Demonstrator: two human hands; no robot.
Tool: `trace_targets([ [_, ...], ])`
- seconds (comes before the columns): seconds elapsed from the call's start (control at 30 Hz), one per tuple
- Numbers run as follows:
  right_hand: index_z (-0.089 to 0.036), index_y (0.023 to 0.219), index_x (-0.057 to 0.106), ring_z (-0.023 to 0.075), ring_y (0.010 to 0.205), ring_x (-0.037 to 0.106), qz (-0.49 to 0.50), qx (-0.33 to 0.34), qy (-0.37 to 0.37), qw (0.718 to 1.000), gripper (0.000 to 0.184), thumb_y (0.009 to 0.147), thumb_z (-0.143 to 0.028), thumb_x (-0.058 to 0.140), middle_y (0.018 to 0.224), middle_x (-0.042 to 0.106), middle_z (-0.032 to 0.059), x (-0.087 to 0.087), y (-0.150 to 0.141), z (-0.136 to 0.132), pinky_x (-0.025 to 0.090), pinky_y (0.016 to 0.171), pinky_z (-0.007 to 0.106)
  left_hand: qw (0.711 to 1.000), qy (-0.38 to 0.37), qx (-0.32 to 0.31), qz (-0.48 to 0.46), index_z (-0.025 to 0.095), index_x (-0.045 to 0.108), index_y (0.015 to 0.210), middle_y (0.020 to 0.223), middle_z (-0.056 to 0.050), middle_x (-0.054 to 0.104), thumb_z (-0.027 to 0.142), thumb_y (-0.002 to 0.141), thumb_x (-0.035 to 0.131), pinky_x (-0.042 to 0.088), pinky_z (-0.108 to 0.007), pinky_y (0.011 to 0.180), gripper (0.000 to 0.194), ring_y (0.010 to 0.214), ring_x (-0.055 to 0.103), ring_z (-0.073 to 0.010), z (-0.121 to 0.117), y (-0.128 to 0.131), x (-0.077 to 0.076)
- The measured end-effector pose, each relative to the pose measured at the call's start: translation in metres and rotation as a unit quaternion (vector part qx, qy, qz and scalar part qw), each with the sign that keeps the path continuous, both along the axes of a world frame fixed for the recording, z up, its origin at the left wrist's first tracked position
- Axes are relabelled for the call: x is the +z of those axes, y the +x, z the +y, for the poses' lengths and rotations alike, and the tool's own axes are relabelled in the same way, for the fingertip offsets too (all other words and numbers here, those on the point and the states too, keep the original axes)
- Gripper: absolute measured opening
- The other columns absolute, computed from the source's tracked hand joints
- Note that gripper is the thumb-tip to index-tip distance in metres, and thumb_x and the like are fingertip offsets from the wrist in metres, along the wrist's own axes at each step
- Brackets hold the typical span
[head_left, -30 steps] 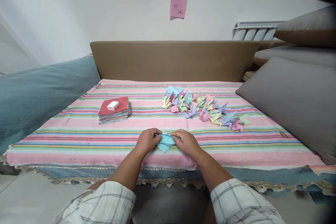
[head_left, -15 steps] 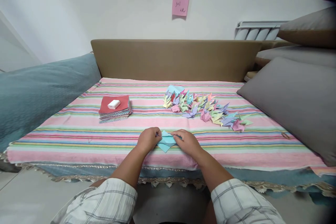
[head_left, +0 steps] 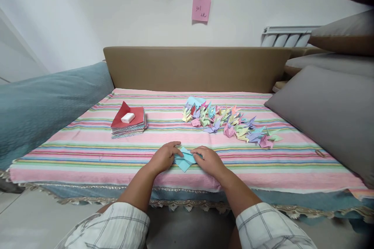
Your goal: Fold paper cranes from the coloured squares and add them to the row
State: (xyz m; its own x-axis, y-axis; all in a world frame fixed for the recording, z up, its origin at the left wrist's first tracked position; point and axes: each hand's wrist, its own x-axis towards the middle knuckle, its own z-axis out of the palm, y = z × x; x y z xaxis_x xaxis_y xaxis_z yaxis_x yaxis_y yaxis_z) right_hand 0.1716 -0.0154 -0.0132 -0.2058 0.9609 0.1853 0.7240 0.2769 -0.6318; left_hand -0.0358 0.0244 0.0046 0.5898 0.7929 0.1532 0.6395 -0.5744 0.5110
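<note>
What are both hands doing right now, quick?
Left hand: partly open, fingertips on the blue paper, not visibly gripping it.
Right hand: closed, seems to pinch the blue paper's right side.

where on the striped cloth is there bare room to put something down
Striped cloth lies bare between the paper stack and the folded cranes. More shows left of the left hand, and right of the right hand, short of the gray cushion. It's crowded among the cranes and around the blue paper between the hands.
</note>
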Motion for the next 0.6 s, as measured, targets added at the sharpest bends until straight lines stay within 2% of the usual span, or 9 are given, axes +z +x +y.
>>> trace_targets([
  [0.07, -0.024, 0.103, 0.067, 0.0185, 0.096, 0.059, -0.004, 0.003, 0.000, 1.000, 0.029, 0.084, -0.026, 0.044, 0.106, 0.065, 0.0035, 0.001, 0.000, -0.001, 0.043, 0.080, 0.028, 1.000, -0.025, -0.007, 0.003, 0.021, 0.072, 0.086, 0.132, -0.005, 0.049, 0.006, 0.073, 0.043, 0.037, -0.034, 0.100, 0.035, 0.118, 0.048, -0.0212, -0.003, 0.000, 0.004],
  [0.17, -0.024, 0.102, 0.067, 0.0183, 0.096, 0.058, -0.008, 0.004, 0.008, 1.000, 0.029, 0.085, -0.026, 0.044, 0.105, 0.065, 0.0037, 0.003, -0.001, -0.001, 0.043, 0.082, 0.028, 0.999, -0.036, -0.017, -0.008, 0.020, 0.070, 0.092, 0.132, -0.007, 0.048, 0.025, 0.079, 0.052, 0.037, -0.036, 0.101, 0.022, 0.124, 0.042, -0.0254, -0.006, 0.001, 0.007],
  [0.27, -0.024, 0.101, 0.067, 0.0184, 0.095, 0.059, -0.010, 0.002, 0.018, 1.000, 0.028, 0.084, -0.024, 0.044, 0.103, 0.066, 0.0036, 0.001, -0.002, -0.001, 0.043, 0.083, 0.028, 0.999, -0.033, -0.024, -0.013, 0.023, 0.067, 0.104, 0.141, -0.009, 0.037, 0.037, 0.069, 0.068, 0.034, -0.040, 0.102, 0.037, 0.126, 0.038, -0.0297, -0.006, 0.001, 0.002],
  [0.33, -0.024, 0.101, 0.067, 0.0181, 0.095, 0.059, 0.004, 0.006, 0.027, 1.000, 0.028, 0.083, -0.023, 0.045, 0.104, 0.065, 0.0036, -0.001, -0.002, 0.000, 0.044, 0.083, 0.029, 0.999, -0.027, -0.028, -0.005, 0.025, 0.068, 0.102, 0.143, -0.009, 0.034, 0.030, 0.067, 0.071, 0.032, -0.041, 0.104, 0.035, 0.127, 0.037, -0.0298, -0.004, 0.001, -0.003],
  [0.43, -0.023, 0.100, 0.067, 0.0174, 0.099, 0.057, 0.047, 0.022, 0.065, 0.997, 0.028, 0.081, -0.018, 0.047, 0.106, 0.063, 0.0042, -0.008, -0.002, 0.002, 0.043, 0.088, 0.030, 1.000, -0.005, -0.027, 0.016, 0.025, 0.072, 0.092, 0.141, -0.008, 0.038, 0.017, 0.068, 0.068, 0.032, -0.041, 0.103, 0.026, 0.126, 0.038, -0.0289, -0.002, 0.002, -0.009],
  [0.6, -0.024, 0.098, 0.067, 0.0180, 0.105, 0.053, 0.082, 0.057, 0.118, 0.988, 0.031, 0.081, -0.011, 0.044, 0.110, 0.062, 0.0041, -0.017, -0.001, 0.008, 0.041, 0.093, 0.035, 0.998, 0.028, -0.032, 0.038, 0.025, 0.072, 0.090, 0.137, -0.008, 0.043, 0.013, 0.067, 0.068, 0.034, -0.042, 0.101, 0.026, 0.121, 0.043, -0.0283, -0.002, 0.000, -0.012],
])
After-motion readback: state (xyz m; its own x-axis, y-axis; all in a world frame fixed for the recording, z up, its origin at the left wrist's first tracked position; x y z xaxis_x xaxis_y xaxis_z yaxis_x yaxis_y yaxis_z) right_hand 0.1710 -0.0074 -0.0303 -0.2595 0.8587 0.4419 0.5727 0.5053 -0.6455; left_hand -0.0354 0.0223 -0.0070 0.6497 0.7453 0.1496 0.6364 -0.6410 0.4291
